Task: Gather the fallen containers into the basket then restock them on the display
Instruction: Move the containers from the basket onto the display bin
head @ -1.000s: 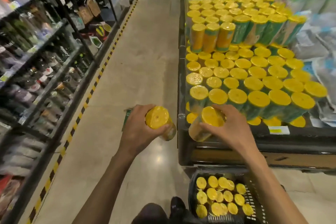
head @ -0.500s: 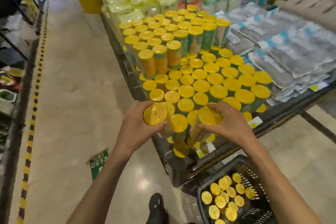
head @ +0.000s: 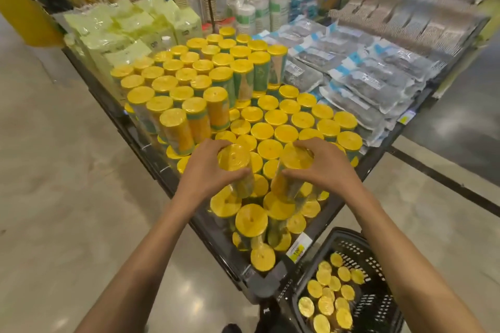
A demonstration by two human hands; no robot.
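Each of my hands holds one yellow-lidded container over the near corner of the display. My left hand point(head: 209, 170) grips a container point(head: 234, 159) by its top, lid tilted toward me. My right hand point(head: 323, 167) grips a second container point(head: 295, 160) the same way, a little to the right. Both hang just above the lower tier of upright yellow-lidded containers point(head: 270, 127). A taller stacked tier point(head: 189, 81) rises behind on the left. The black basket point(head: 378, 257) sits on the floor at lower right and holds several more containers point(head: 328, 297).
The display's dark frame point(head: 151, 162) runs diagonally with a yellow price tag point(head: 297, 250) at its near corner. Pale green packs point(head: 121, 32) sit at the back left, grey and blue packets point(head: 359, 73) to the right. Bare floor lies to the left. A shoe point(head: 232, 328) shows at the bottom.
Both hands have carried their containers forward from beside the display to above its near corner. The view has swung right, away from the aisle shelving.
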